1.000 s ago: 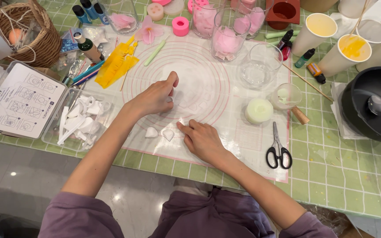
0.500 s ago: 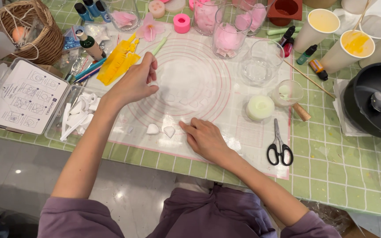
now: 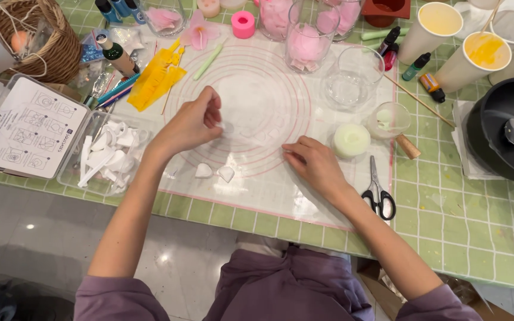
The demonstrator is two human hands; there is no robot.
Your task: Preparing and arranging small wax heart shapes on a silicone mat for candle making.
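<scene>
Green tiled table (image 3: pixel 447 238) seen from above, crowded with craft supplies, with a translucent mat (image 3: pixel 257 178) printed with pink concentric circles laid at its middle. Left hand (image 3: pixel 194 122) hovers over the mat with fingers curled, thumb and fingertips pinched on a small white petal piece (image 3: pixel 226 126). Right hand (image 3: pixel 313 161) rests on the mat, fingers bent and pressed down; whether it holds anything cannot be told. Two more white petal pieces (image 3: pixel 214 172) lie side by side on the mat near the front edge, between the hands. One clear plastic box (image 3: pixel 105 156) of white tools sits left of the mat, beside a white instruction sheet (image 3: pixel 28 128) with small line diagrams. One wicker basket (image 3: pixel 28 38) stands at far left. One pair of black-handled scissors (image 3: pixel 379 190) lies right of the right hand. One pale green round candle (image 3: pixel 352 139) sits just beyond that hand. Three paper cups (image 3: pixel 477 41) stand at upper right, next to one black pot (image 3: pixel 510 128).
</scene>
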